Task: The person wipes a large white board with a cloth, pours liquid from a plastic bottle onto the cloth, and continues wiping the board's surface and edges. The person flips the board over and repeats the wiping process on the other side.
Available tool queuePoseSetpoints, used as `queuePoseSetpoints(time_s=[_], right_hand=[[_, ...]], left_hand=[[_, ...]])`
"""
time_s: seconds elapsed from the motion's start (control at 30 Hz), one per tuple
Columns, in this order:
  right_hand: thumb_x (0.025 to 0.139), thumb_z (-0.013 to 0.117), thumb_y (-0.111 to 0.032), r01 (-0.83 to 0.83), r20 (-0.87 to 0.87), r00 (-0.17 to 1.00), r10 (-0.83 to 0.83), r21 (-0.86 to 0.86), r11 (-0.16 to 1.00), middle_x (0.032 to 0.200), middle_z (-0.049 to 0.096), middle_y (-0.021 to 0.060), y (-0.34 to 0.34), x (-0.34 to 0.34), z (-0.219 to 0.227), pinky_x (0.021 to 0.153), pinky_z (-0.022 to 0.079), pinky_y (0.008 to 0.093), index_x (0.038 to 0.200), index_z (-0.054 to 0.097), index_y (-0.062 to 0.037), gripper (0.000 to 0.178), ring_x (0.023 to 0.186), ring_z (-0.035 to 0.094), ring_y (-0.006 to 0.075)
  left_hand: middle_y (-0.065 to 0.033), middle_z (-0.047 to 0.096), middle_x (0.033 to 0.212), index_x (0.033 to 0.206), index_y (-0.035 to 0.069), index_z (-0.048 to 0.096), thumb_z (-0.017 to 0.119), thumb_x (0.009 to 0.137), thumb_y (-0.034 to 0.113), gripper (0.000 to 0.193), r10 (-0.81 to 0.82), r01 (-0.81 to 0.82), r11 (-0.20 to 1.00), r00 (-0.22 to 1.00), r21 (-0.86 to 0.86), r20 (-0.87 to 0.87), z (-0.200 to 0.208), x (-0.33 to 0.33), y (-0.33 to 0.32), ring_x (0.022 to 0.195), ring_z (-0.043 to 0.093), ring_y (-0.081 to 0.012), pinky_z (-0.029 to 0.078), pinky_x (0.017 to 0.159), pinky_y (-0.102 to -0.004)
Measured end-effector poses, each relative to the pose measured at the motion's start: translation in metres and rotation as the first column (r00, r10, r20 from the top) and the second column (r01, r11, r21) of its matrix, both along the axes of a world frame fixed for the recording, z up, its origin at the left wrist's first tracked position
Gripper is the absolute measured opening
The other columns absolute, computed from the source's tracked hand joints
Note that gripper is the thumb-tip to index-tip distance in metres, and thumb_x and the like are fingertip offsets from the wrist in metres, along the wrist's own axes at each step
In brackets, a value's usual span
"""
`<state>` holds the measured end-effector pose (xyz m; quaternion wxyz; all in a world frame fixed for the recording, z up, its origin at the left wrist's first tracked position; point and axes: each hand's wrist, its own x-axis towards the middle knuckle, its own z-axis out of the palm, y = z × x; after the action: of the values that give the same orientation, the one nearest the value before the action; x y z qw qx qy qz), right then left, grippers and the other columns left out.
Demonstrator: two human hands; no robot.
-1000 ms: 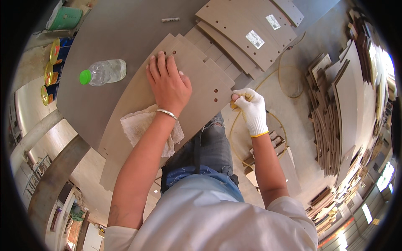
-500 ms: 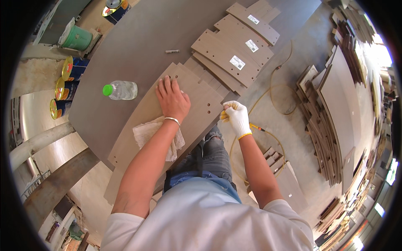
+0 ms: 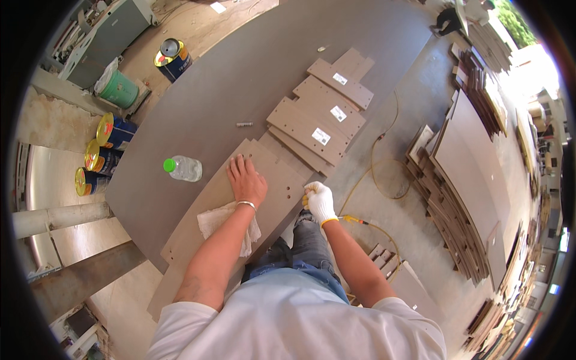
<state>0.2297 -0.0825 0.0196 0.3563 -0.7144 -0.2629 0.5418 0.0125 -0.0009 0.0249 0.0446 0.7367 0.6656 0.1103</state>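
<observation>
Brown panel is lying on the tabletop, near side — left hand, fingers slightly spread, is resting flat on it; gloved right hand is sitting curled at its right edge, pinch unclear — even pressure should be limiting slips.

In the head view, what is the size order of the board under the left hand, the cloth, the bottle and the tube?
Largest to smallest:
Board under the left hand
Cloth, partly hidden
Bottle
Small tube

A board workshop: stacked boards, metal cans, yellow hose.
</observation>
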Motion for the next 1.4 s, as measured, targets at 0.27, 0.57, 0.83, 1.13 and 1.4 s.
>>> queuePoseSetpoints(time_s=[0.27,0.57,0.83,1.13,1.4], right_hand=[[0.096,0.052,0.002,-0.019,-0.113,0.993,0.014,-0.049,0.999,0.081,0.069,0.0117,0.002,0.003,-0.003,0.057,0.057,0.0352,0.105,0.068,-0.0018,0.019,0.066,0.069,0.0207],[0.098,0.055,-0.001,-0.298,-0.104,0.951,0.291,-0.060,0.953,0.087,0.072,0.0110,0.016,0.026,-0.003,0.059,0.058,0.0331,0.107,0.068,-0.0017,0.016,0.072,0.072,0.0203],[0.098,0.058,-0.007,-0.403,-0.353,0.869,0.346,-0.102,0.909,0.087,0.073,0.0108,0.033,0.045,-0.010,0.062,0.060,0.0340,0.102,0.068,-0.0035,0.012,0.070,0.071,0.0208],[0.098,0.064,-0.016,-0.624,-0.387,0.727,0.567,-0.030,0.781,0.089,0.074,0.0123,0.055,0.064,-0.009,0.064,0.061,0.0345,0.107,0.069,-0.0004,0.018,0.073,0.073,0.0211],[0.099,0.052,-0.006,-0.491,-0.355,0.826,0.438,-0.071,0.868,0.086,0.071,0.0096,0.086,0.094,-0.001,0.060,0.057,0.0311,0.108,0.067,-0.0024,0.018,0.068,0.068,0.0182]], left_hand=[[-0.0248,0.041,0.154,0.137,-0.003,0.047,0.064,0.086,0.018,0.058,0.007,-0.008,1.000,1.000,0.015,0.003,-0.004,-0.005,0.000,0.147,0.030,-0.0464,0.018,0.124,-0.0591],[-0.0256,0.041,0.152,0.136,-0.003,0.046,0.063,0.083,0.016,0.059,-0.001,0.000,0.999,0.999,0.043,0.035,-0.003,-0.003,-0.002,0.146,0.031,-0.0478,0.019,0.124,-0.0603],[-0.0251,0.041,0.152,0.135,-0.002,0.047,0.060,0.083,0.015,0.056,0.024,-0.025,0.999,0.999,0.044,0.034,-0.002,0.000,-0.002,0.145,0.032,-0.0481,0.021,0.123,-0.0599],[-0.0226,0.046,0.150,0.137,0.000,0.048,0.061,0.084,0.012,0.056,0.058,-0.060,0.998,0.997,0.035,0.052,0.001,0.004,0.002,0.144,0.036,-0.0449,0.023,0.124,-0.0567],[-0.0225,0.046,0.150,0.140,0.003,0.048,0.069,0.082,0.011,0.062,0.431,-0.437,0.899,0.895,0.030,0.114,0.034,-0.011,-0.043,0.143,0.037,-0.0444,0.024,0.123,-0.0556]])
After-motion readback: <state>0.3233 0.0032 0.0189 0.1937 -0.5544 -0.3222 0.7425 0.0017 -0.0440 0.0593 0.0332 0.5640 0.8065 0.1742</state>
